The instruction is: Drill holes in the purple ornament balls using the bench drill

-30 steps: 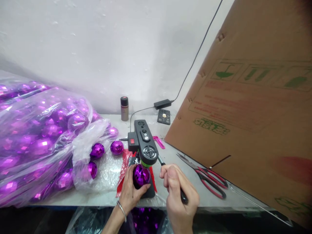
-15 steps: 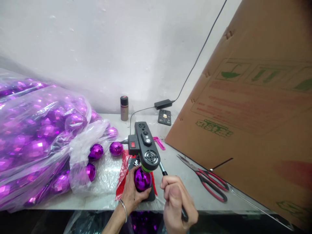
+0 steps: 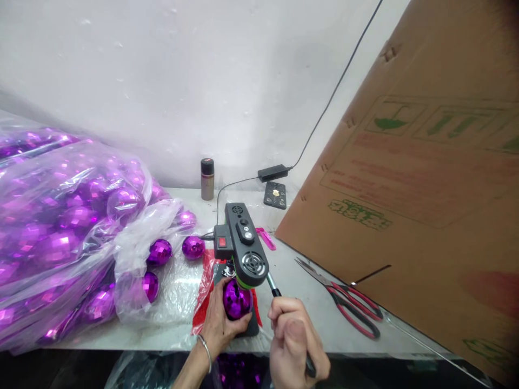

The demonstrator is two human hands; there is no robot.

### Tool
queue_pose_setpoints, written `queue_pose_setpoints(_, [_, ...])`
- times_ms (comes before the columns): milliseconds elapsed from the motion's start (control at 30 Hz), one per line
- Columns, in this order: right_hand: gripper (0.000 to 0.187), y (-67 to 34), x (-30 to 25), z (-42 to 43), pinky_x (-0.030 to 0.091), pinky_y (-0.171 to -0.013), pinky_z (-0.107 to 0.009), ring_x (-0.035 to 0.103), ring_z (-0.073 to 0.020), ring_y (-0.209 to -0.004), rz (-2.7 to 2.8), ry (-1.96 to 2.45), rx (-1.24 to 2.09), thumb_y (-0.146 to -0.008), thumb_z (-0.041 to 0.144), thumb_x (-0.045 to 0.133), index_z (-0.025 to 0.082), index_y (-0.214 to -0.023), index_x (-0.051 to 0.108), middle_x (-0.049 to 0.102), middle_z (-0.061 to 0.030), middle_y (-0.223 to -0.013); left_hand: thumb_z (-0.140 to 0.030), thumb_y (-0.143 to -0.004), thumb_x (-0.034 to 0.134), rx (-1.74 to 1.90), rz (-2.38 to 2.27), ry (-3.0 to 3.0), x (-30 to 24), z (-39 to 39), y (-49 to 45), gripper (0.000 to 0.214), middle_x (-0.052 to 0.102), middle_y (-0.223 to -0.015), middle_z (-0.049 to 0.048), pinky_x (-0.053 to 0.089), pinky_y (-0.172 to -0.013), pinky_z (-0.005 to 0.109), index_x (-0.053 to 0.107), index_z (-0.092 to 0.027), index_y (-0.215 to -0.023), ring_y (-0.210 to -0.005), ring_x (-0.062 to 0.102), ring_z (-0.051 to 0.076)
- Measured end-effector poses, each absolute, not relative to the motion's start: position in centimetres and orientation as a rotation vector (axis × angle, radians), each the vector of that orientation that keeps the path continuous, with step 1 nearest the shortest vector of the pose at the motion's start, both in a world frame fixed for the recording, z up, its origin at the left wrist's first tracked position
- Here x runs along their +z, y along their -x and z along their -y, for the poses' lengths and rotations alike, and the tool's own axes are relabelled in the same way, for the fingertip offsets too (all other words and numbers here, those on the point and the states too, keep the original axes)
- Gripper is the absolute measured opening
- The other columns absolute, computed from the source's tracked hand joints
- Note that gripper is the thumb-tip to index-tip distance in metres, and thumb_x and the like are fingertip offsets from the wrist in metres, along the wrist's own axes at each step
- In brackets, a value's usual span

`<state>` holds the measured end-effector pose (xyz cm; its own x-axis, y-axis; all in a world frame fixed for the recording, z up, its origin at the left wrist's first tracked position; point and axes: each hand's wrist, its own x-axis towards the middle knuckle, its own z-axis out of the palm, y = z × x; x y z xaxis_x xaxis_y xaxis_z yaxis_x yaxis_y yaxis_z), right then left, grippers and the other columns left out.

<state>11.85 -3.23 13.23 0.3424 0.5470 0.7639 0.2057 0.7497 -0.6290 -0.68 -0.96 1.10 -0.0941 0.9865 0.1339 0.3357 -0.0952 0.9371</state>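
Note:
A shiny purple bauble (image 3: 237, 302) is gripped by my left hand (image 3: 219, 319), its fingers curled around the left and lower sides. Directly over the bauble stands the head of a small black bench drill press (image 3: 251, 254), with a green lower rim and a red switch on its side box. Whether its bit touches the bauble is hidden by the head. My right hand (image 3: 295, 337) is wrapped round the black grip of the press's lever (image 3: 274, 286). Red plastic (image 3: 205, 302) lies around the press's dark base.
A clear bag of purple faceted baubles (image 3: 73, 232) fills the left side, with loose ones at its mouth. Red-handled scissors (image 3: 352, 305) lie right, beside a large leaning cardboard box (image 3: 405, 178). Behind stand a small bottle (image 3: 207, 179) and a power adapter (image 3: 272, 173) with its cable.
Almost nothing differs. The view has shifted very slightly, and my right hand on the lever sits a touch lower. My left hand still holds the bauble under the drill head.

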Motion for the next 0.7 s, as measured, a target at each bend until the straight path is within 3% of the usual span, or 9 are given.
queue_pose_setpoints(367, [0.04,-11.96,12.93,3.23,0.04,-0.055,-0.026,0.057,-0.0123,-0.063,1.239,0.752,0.259,-0.114,0.021,0.046,0.023,-0.074,0.051,0.056,0.0028,-0.068,-0.044,-0.068,0.085,1.184,-1.498,-1.478,0.97,0.86,0.44,0.083,0.072,-0.138,0.0213,0.052,-0.119,0.07,0.058,-0.015,-0.141,-0.133,0.069,0.045])
queue_pose_setpoints(700, [0.037,-12.21,12.31,3.12,0.041,-0.055,-0.027,0.058,-0.0135,-0.064,1.25,0.757,0.272,-0.113,0.019,0.048,0.023,-0.076,0.053,0.059,0.0019,-0.073,-0.043,-0.069,0.086,1.228,-1.495,-1.523,1.17,0.72,0.66,0.081,0.074,-0.135,0.0188,0.056,-0.115,0.065,0.058,-0.017,-0.14,-0.13,0.072,0.042])
